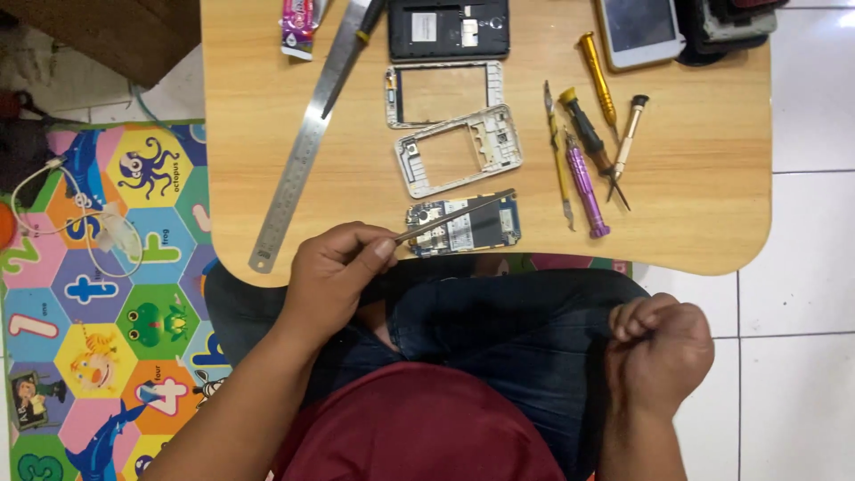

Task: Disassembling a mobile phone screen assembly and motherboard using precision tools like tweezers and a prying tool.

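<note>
On the floor, a colourful foam play mat (pixel 98 294) with hexagons of animals and numerals sits to the left, and over the person's lap is a low light-wood table (pixel 704 178) with rounded corners. Lying diagonally on the table is a long steel ruler (pixel 298 160), running from the near-left edge up toward the far middle.

Next down in size: the left hand (pixel 331 281) is curled in, thumb and fingers pinching one end of thin metal tweezers (pixel 454 216). Their long axis runs slightly uphill to the right, the tip lying over a small bare phone circuit board (pixel 464 227) that sits flat at the near edge of the table, long side left to right. The right hand (pixel 661 343) is balled into a loose fist over the dark jeans, off the table; can't tell if anything's in it.

Behind the board are two white plastic phone frames (pixel 459 150), one behind the other, then a black phone back shell (pixel 448 27). To the right is a row of small precision screwdrivers (pixel 588 151), yellow, purple and black-handled, mostly pointing toward the person.
</note>
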